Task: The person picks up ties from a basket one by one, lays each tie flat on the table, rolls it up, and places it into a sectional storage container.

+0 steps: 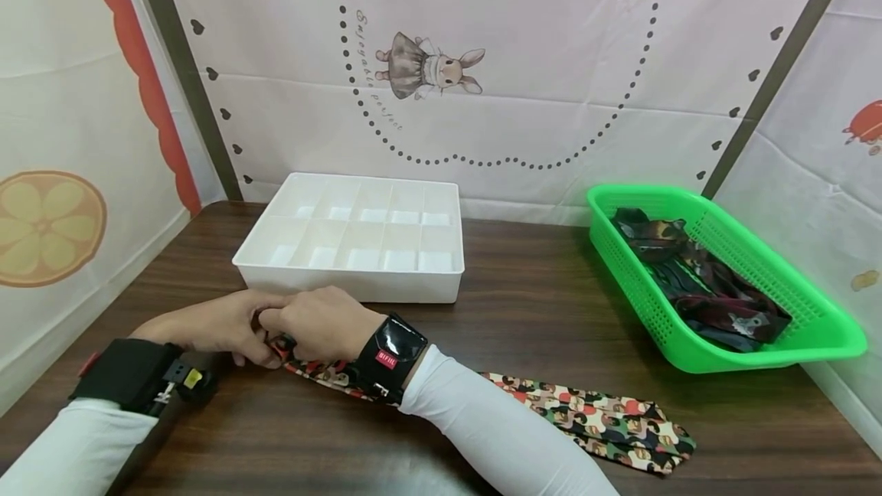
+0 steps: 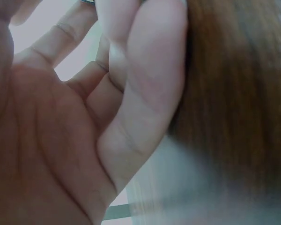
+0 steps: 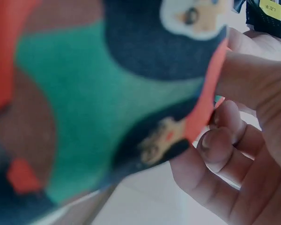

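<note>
Together at the narrow end of the patterned tie, left hand and right hand both pinching it, remainder flat across the worktop. Probably soft, light, floppy, slippery; best gripped at the end, rolled tightly.

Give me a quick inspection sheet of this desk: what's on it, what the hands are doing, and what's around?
Surface: dark wooden table, bare in the middle.
Job's things: patterned tie lying flat along the front edge, its narrow end between both hands.
Clutter: white divided organiser box, compartments look empty; green basket at right holding more dark ties.
Hands: left hand and right hand meet over the tie's narrow end and pinch it; the right wrist view shows the fabric against the fingers.
Cables: nothing seen.
Surroundings: white printed cloth backdrop with a rabbit drawing; black wrist straps on both arms.
</note>
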`<state>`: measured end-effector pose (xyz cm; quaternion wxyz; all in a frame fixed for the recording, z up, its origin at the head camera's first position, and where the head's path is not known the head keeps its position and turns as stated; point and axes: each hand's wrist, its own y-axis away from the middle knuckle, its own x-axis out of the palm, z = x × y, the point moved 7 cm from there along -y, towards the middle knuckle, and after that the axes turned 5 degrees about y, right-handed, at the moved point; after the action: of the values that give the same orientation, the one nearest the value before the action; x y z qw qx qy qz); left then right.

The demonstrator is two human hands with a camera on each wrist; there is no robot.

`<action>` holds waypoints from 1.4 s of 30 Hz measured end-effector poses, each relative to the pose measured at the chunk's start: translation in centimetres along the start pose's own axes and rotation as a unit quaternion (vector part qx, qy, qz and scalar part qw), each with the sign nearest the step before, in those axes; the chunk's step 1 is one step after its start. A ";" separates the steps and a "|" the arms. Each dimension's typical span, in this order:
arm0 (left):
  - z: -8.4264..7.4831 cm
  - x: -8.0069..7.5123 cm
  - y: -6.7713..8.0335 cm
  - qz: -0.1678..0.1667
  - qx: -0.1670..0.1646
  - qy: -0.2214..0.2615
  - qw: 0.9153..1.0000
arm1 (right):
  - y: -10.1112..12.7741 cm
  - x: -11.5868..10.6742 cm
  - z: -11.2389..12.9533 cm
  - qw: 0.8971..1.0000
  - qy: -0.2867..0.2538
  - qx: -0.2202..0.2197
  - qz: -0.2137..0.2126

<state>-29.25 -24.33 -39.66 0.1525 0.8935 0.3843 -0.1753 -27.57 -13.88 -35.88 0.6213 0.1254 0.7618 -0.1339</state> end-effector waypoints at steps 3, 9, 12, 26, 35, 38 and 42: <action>-0.1 0.0 -0.1 0.003 0.010 -0.009 1.000 | -0.1 0.2 -0.1 0.999 -0.020 -0.002 0.027; 0.2 -0.2 -0.1 -0.009 -0.013 -0.012 1.000 | -0.2 0.2 -0.1 0.999 -0.021 -0.003 0.046; 0.4 -0.2 0.0 -0.011 -0.021 0.003 1.000 | -0.2 0.1 0.1 1.000 0.005 -0.004 0.017; 0.0 0.0 -0.1 -0.001 0.007 -0.010 1.000 | -0.1 0.3 0.1 0.999 -0.024 -0.007 0.039; 0.1 0.2 0.0 0.010 0.023 0.001 1.000 | -0.1 0.5 0.5 0.999 -0.010 -0.002 0.048; 0.2 0.1 0.0 0.003 0.010 -0.002 1.000 | -0.1 0.6 0.5 0.997 -0.020 0.010 0.070; 0.2 0.1 -0.1 -0.001 -0.001 0.001 1.000 | 0.1 0.3 0.6 0.999 -0.001 0.005 0.044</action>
<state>-29.27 -24.31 -39.89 0.1524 0.8933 0.3853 -0.1741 -27.05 -13.99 -36.30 0.6263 0.1616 0.7545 -0.1108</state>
